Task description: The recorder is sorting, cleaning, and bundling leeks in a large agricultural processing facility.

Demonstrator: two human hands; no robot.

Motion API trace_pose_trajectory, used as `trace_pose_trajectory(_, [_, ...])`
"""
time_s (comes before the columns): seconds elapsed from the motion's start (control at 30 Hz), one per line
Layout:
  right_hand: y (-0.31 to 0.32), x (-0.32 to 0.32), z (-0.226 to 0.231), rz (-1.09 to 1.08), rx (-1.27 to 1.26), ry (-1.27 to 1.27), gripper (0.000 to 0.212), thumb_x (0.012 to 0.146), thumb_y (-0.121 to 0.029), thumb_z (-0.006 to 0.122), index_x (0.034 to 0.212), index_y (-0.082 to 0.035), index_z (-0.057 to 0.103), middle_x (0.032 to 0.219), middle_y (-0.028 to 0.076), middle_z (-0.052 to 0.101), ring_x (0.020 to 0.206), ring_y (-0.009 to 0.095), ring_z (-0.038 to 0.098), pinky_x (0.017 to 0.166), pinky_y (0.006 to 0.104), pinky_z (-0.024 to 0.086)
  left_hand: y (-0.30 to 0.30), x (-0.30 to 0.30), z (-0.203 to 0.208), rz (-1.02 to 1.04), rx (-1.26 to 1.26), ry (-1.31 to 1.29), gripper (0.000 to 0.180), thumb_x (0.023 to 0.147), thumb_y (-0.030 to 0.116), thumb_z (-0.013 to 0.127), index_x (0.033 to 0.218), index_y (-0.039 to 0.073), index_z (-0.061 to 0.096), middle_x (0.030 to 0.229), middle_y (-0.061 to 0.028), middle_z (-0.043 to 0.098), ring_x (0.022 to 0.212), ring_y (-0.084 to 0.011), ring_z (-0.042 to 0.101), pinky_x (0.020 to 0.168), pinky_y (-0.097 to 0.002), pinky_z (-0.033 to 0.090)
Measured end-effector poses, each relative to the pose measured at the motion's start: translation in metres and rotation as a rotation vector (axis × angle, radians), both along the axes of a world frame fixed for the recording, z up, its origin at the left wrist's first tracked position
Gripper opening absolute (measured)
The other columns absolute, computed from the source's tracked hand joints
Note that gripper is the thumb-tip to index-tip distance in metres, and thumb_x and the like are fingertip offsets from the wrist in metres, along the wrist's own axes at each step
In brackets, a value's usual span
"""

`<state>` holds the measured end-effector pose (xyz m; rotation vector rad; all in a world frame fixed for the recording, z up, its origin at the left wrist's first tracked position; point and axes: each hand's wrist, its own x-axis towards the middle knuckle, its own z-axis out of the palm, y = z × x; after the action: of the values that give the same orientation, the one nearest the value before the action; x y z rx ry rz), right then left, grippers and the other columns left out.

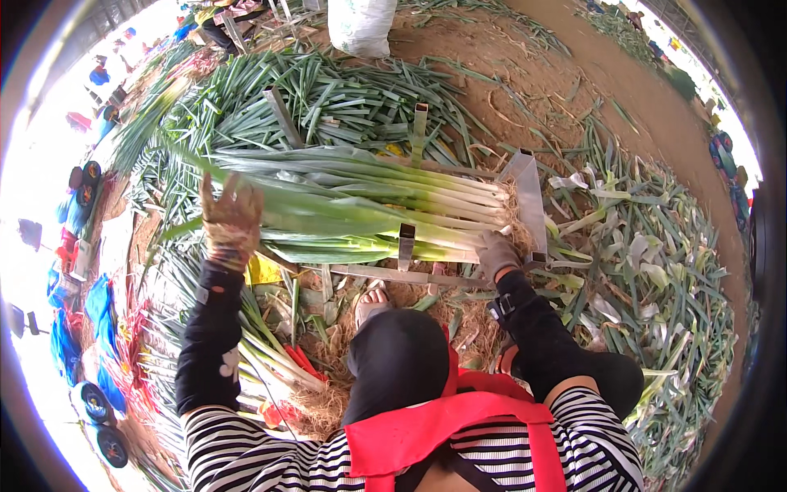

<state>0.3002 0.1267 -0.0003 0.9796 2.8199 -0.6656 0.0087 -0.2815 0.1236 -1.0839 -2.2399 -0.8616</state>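
Long leeks (pixel 443 197) lie side by side in a metal frame (pixel 525 193), white root ends to the right against its end plate, green leaves to the left. My right hand (pixel 496 252), in a grey glove, is closed on the white end of a leek at the near side, by the roots. Over the leaf ends, my left hand (pixel 232 215) is raised in a stained glove, fingers apart. Blurred green leaves (pixel 320 215) stretch beside it; its palm side is partly hidden. Short metal posts (pixel 406 246) stand up along the frame.
Cut green leaves (pixel 328 94) are heaped beyond the frame. Trimmed leaf scraps (pixel 656 287) cover the ground to the right. More leeks with roots (pixel 279 361) lie near my left knee, beside red strips (pixel 303 361). A white sack (pixel 361 29) stands at the far side.
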Motion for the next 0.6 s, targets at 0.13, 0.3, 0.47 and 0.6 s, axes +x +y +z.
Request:
trace_pose_trajectory(0.13, [0.004, 0.006, 0.004, -0.023, -0.084, 0.148, 0.033, 0.085, -0.026, 0.065, 0.112, -0.009, 0.06, 0.11, 0.015, 0.065, 0.106, 0.035, 0.061, 0.092, 0.0429, 0.046, 0.005, -0.05, 0.079, -0.011, -0.028, 0.298, 0.027, 0.092, 0.021, 0.054, 0.118, 0.018, 0.059, 0.115, -0.0012, 0.062, 0.118, -0.0194, 0.053, 0.113, -0.0513, 0.028])
trace_pose_trajectory(0.3, [-0.022, -0.003, 0.036, 0.013, -0.027, 0.181, 0.035, 0.083, -0.027, 0.067, 0.112, -0.009, 0.063, 0.107, 0.015, 0.067, 0.1, 0.035, 0.063, 0.089, 0.0417, 0.048, -0.041, -0.129, 0.109, -0.025, 0.512, -0.319, 0.036, 0.092, 0.033, 0.051, 0.125, 0.02, 0.055, 0.125, -0.0002, 0.056, 0.124, -0.0197, 0.047, 0.113, -0.0513, 0.024])
trace_pose_trajectory(0.47, [-0.021, 0.0, 0.032, 0.036, 0.214, 0.107, 0.032, 0.081, -0.025, 0.066, 0.11, -0.011, 0.064, 0.111, 0.014, 0.063, 0.101, 0.036, 0.06, 0.088, 0.0451, 0.047, -0.023, -0.066, 0.074, 0.183, 0.105, -0.156, 0.056, 0.087, 0.049, 0.052, 0.134, 0.019, 0.048, 0.136, -0.0016, 0.049, 0.131, -0.0198, 0.04, 0.114, -0.0528, 0.019])
trace_pose_trajectory(0.6, [-0.003, 0.012, -0.012, 0.123, 0.267, 0.186, 0.032, 0.082, -0.027, 0.063, 0.111, -0.013, 0.06, 0.112, 0.014, 0.058, 0.103, 0.037, 0.056, 0.086, 0.0488, 0.046, 0.051, 0.024, 0.008, -0.417, 0.134, -1.105, 0.073, 0.082, 0.062, 0.054, 0.14, 0.019, 0.043, 0.144, -0.0026, 0.043, 0.137, -0.0199, 0.034, 0.114, -0.054, 0.014])
